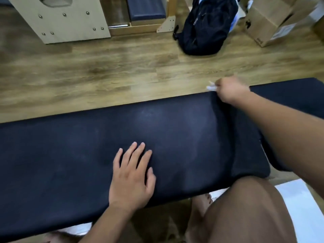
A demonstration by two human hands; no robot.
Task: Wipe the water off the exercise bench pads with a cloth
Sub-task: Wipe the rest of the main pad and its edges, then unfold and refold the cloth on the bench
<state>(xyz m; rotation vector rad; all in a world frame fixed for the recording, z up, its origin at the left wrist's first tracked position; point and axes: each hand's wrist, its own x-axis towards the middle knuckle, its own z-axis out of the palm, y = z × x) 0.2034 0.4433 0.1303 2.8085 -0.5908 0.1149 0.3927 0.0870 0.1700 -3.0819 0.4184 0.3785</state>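
A long dark navy bench pad (70, 155) runs across the view from lower left to upper right. A second pad (289, 92) continues past a gap at the right. My left hand (133, 174) lies flat on the long pad near its front edge, fingers spread, holding nothing. My right hand (229, 90) is at the far edge of the bench by the gap, closed around a small white cloth (211, 86), of which only a bit sticks out to the left of the fist. Faint dull streaks show on the pad surface.
Wood-look floor (105, 72) lies beyond the bench. A dark backpack (206, 27) lies on it at the back, a cardboard box (270, 23) at the back right, wooden equipment (66, 20) at the back left. My bare knee (245, 213) is below the bench at the front right.
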